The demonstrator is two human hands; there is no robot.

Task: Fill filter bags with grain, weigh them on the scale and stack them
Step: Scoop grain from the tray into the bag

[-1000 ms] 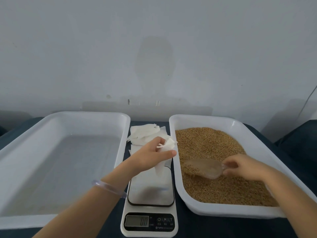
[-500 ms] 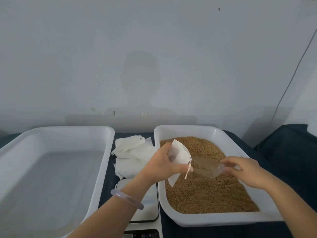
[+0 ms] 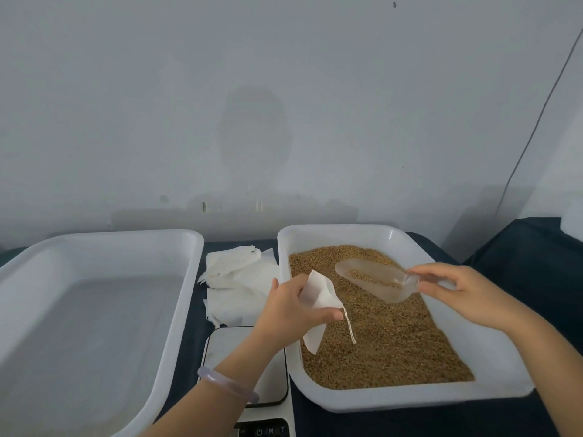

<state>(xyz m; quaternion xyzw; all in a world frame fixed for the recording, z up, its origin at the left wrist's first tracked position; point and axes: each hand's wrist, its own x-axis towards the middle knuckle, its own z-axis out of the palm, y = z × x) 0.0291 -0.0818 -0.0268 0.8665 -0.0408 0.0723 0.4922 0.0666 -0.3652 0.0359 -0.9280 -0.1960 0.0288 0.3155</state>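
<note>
Two hands hover above the grain tray (image 3: pixel 492 367); left hand (image 3: pixel 291 310) pinches the filter bag (image 3: pixel 318 293) beside its near-left rim; right hand (image 3: pixel 470 294) grips a tilted scoop (image 3: pixel 375 279) holding little grain.

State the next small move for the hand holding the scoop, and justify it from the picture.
Probably bring the clear scoop to the filter bag and tip it in. The right hand holds the scoop, carrying a little grain, above the grain tray; the left hand holds the bag close by, apart from it.

Glossy white plastic tray (image 3: pixel 492 357), translucent plastic scoop (image 3: pixel 375 280), papery matt filter bag (image 3: pixel 318 293).
</note>
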